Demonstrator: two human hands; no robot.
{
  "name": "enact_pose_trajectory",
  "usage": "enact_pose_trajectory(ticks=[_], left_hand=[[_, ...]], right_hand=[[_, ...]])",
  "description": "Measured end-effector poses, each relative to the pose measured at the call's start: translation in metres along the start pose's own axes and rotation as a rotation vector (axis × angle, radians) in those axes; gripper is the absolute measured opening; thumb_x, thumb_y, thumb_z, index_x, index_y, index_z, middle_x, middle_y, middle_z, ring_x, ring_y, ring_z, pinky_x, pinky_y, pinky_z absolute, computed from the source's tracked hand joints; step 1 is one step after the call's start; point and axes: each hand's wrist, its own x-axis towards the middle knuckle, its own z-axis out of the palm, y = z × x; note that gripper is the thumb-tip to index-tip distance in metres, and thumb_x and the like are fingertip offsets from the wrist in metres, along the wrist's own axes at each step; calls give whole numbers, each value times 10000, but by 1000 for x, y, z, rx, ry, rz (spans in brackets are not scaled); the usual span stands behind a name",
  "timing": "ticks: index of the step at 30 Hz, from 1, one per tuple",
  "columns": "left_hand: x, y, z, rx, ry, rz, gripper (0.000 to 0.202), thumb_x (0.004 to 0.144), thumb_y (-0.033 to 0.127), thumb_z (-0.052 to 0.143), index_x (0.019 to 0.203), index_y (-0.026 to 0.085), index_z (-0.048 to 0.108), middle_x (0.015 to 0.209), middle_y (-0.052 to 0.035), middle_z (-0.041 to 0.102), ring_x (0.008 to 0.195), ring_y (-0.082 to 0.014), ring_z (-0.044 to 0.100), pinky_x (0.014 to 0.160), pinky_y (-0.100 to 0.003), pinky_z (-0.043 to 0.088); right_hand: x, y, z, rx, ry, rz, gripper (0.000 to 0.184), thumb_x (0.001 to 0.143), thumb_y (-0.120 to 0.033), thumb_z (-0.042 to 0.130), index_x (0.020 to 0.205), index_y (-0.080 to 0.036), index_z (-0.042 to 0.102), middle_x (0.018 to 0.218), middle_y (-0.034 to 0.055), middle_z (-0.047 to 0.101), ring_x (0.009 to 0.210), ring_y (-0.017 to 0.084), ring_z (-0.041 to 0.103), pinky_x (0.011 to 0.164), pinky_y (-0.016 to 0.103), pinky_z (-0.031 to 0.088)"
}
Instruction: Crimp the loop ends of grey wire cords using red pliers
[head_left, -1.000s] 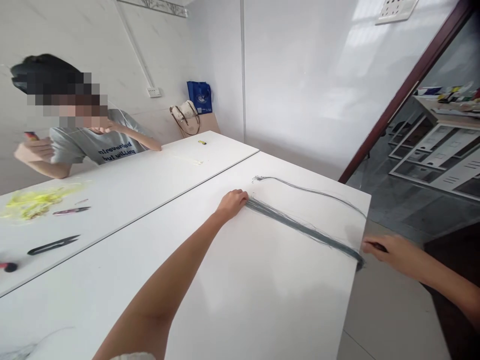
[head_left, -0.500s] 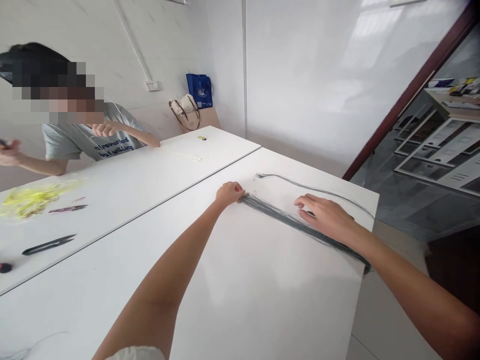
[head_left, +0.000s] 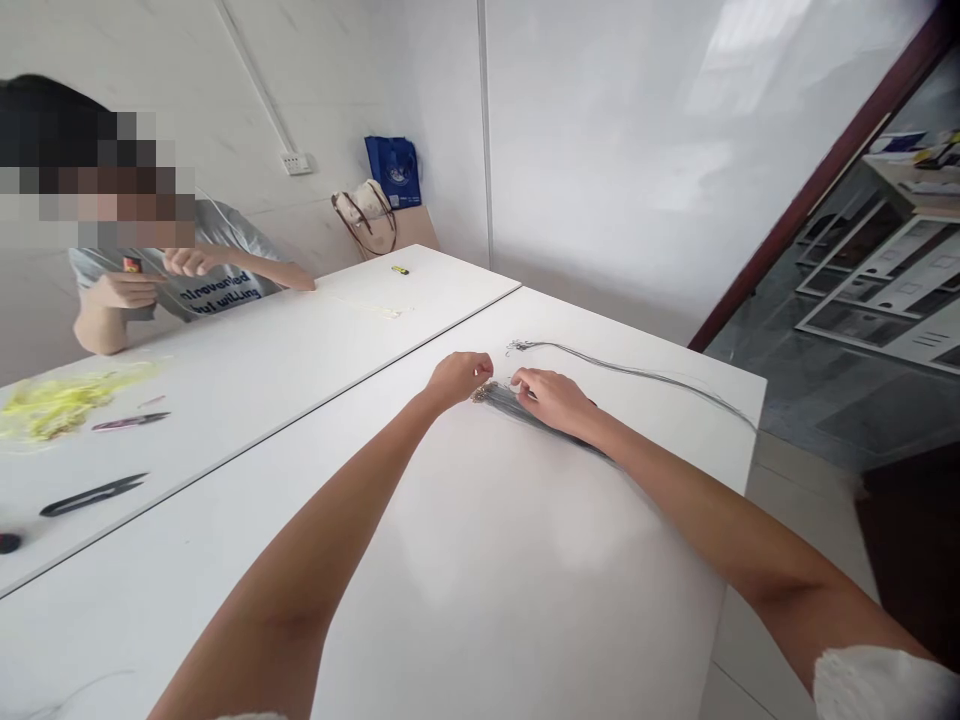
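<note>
My left hand [head_left: 459, 378] is curled shut on the near end of a bundle of thin gray cords [head_left: 510, 405], which lies long on the white table [head_left: 480, 600] and points down to the right. A thin loose strand [head_left: 637, 373] curves past it toward the far table corner. My right hand [head_left: 551, 398] sits on the bundle with bent fingers, but I cannot tell if it grips. The cords look thin and bendy, the table is flat and shiny, and a person's gray shirt [head_left: 225, 295] across the table says "willing".
</note>
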Motion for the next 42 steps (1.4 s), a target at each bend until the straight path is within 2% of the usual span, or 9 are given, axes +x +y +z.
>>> enact_pose_trajectory(ticks=[4,10,14,17,21,24,27,34,42], left_hand=[[-4,-2,5,53,-18,87,174,891,216,569,852,228,738,974,-37,732,912,-213,662,768,-313,495],[-12,-19,25,70,54,93,208,898,214,590,1026,254,749,1109,-45,717,989,-231,666,799,-335,537],[-20,-22,35,93,145,115,277,949,222,546,1168,222,716,1208,-84,698,1063,-257,656,936,-415,540],[-35,-13,41,120,199,160,368,1014,219,429,1310,183,643,1352,-117,652,1214,-268,613,1114,-493,445],[-61,4,52,173,169,268,416,1033,257,414,1391,135,586,1477,-132,585,1369,-255,538,1272,-497,254],[-78,13,59,247,144,309,462,1050,313,391,1432,103,543,1515,-157,548,1425,-257,493,1289,-504,223],[-86,17,63,247,107,305,477,1063,342,363,1450,113,521,1499,-147,569,1428,-243,493,1290,-508,231],[-87,19,65,229,136,219,514,1055,372,373,1470,90,482,1549,-180,493,1452,-298,452,1268,-532,271],[-88,22,62,239,166,182,494,1041,359,397,1427,79,523,1472,-190,548,1363,-326,512,1223,-530,335]], right_hand=[[16,1,13,-53,-20,-41,304,1034,-225,416,1288,-210,582,1188,83,674,910,182,649,663,273,365],[4,6,20,-196,-103,-149,280,1010,-140,399,1073,-182,668,1161,87,642,656,129,584,574,290,300],[-11,12,17,-264,-118,-167,313,1015,-117,357,1058,-167,664,1158,94,649,651,141,588,565,296,312],[-13,15,15,-277,-94,-172,339,1033,-152,342,1190,-178,641,1267,101,639,706,153,627,579,294,348],[0,15,19,-219,-51,-182,440,1004,-110,349,1382,-202,556,1443,96,576,874,180,684,671,293,436],[14,15,23,-175,-74,-221,474,975,-72,373,1379,-220,572,1480,70,566,980,191,689,731,286,459],[24,14,25,-168,-84,-206,431,955,-50,405,1289,-199,634,1357,81,649,928,185,691,738,275,449],[39,11,27,-138,-62,-240,446,966,-73,414,1321,-243,625,1405,66,608,943,167,678,739,262,425],[47,14,35,-120,-32,-233,457,918,-31,407,1264,-205,651,1375,67,630,989,181,669,729,278,420]])
